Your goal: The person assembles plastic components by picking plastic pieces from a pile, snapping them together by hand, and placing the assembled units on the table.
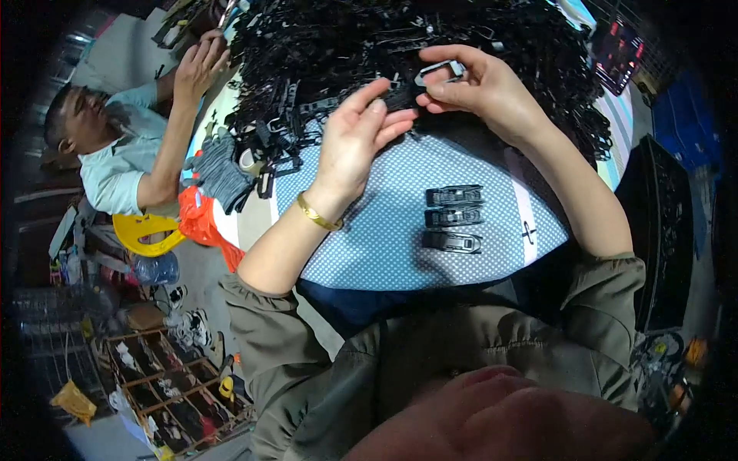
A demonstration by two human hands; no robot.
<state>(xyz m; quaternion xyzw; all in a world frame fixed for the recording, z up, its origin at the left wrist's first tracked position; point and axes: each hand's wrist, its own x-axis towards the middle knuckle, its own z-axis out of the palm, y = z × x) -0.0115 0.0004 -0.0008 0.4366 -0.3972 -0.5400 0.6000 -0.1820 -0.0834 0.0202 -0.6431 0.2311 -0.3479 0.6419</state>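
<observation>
My right hand (492,92) pinches a small pale-edged rectangular buckle-like frame (441,73) between thumb and fingers, over the near edge of a large heap of black parts (330,46). Close on its left is my left hand (354,138), palm turned up and fingers partly stretched. A dark ridged plastic piece (398,98) shows at its fingers and seems held there, though it blends into the heap. Nearer to me, three similar black plastic parts (453,217) lie in a row on the blue dotted tablecloth (369,230).
At the table's left edge are grey knitted gloves (219,169), a tape roll (247,161) and a red plastic bag (201,227). A co-worker (131,154) sits beyond them, hands at the heap. A phone or tablet (617,55) lies at far right. A yellow stool (146,234) stands left.
</observation>
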